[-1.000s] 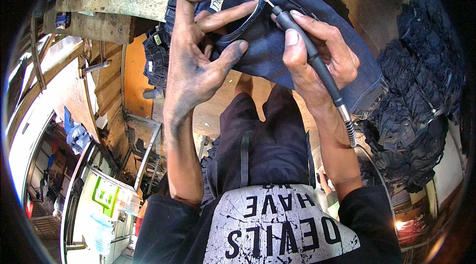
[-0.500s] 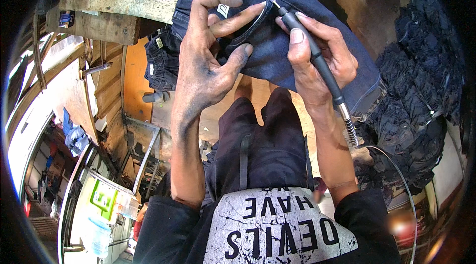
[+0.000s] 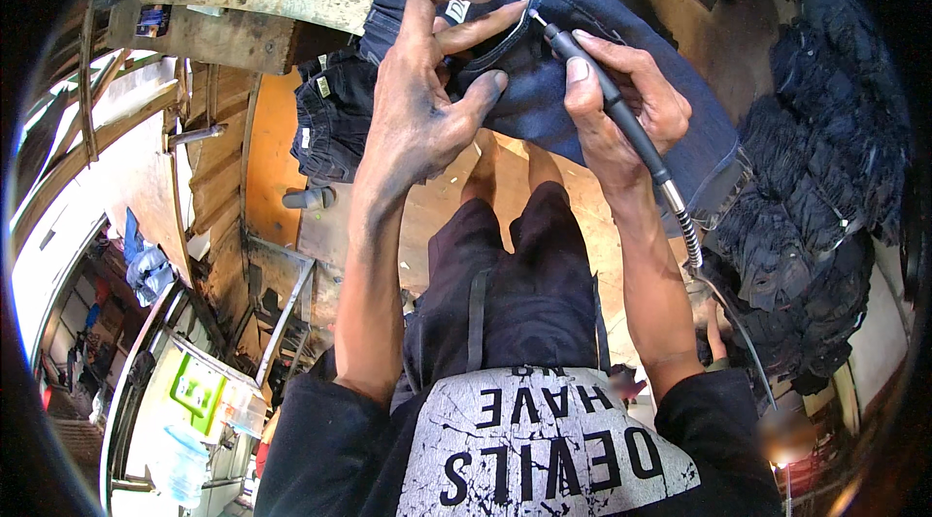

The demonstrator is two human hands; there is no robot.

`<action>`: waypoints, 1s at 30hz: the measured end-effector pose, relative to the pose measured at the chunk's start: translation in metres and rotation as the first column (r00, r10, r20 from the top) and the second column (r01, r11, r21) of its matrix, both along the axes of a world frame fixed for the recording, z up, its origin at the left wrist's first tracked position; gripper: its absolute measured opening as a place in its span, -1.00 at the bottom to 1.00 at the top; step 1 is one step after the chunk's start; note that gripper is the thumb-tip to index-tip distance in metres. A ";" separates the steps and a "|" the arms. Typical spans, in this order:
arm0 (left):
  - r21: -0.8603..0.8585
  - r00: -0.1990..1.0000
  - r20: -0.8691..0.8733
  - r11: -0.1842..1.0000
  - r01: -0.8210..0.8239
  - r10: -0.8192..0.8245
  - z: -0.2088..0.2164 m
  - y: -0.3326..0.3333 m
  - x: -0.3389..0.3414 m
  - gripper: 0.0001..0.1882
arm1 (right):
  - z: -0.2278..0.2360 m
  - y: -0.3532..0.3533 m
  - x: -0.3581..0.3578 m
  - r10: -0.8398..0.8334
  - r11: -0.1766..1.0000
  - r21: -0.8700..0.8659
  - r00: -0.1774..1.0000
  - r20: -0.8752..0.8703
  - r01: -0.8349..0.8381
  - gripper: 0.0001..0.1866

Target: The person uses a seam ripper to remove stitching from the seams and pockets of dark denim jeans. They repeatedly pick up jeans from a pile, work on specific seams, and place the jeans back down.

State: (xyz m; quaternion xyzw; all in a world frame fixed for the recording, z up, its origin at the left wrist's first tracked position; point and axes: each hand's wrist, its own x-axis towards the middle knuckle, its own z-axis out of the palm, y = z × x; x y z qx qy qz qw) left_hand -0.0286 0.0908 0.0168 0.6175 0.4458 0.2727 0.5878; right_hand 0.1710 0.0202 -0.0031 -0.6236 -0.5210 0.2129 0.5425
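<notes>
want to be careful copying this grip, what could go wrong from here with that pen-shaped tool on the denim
The pen-shaped tool has its tip close to a fingertip of the left hand, so a slip of the right hand might hurt it. A slip might also mark the denim beside the pocket edge. The cable, trailing by the right forearm, could snag and tug the tool.

Black T-shirt (image 3: pixel 330 454) with short, loose sleeves (image 3: pixel 716 420), broad whitish chest panel (image 3: pixel 549 430) — crackled all over, bold black lettering across it — dark shorts (image 3: pixel 534 299), roughly knee-length as far as the fisheye view tells, narrow flat strap (image 3: pixel 477 318) down their front.
</notes>
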 end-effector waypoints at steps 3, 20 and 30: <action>-0.002 0.996 0.042 0.997 -0.080 0.080 -0.003 -0.008 0.003 -0.30 | 0.002 -0.004 0.002 0.004 1.000 -0.031 0.998 -0.057 -0.006 -0.79; 0.810 0.917 -0.349 0.554 0.191 0.194 0.003 0.046 0.059 -0.38 | 0.005 -0.100 0.087 -0.064 0.997 -0.063 0.975 -0.212 0.052 -0.69; 0.585 0.869 -0.418 0.654 0.480 -0.265 -0.040 0.055 0.175 -0.73 | 0.012 -0.100 0.154 0.372 0.924 0.014 0.908 0.194 -0.381 -0.75</action>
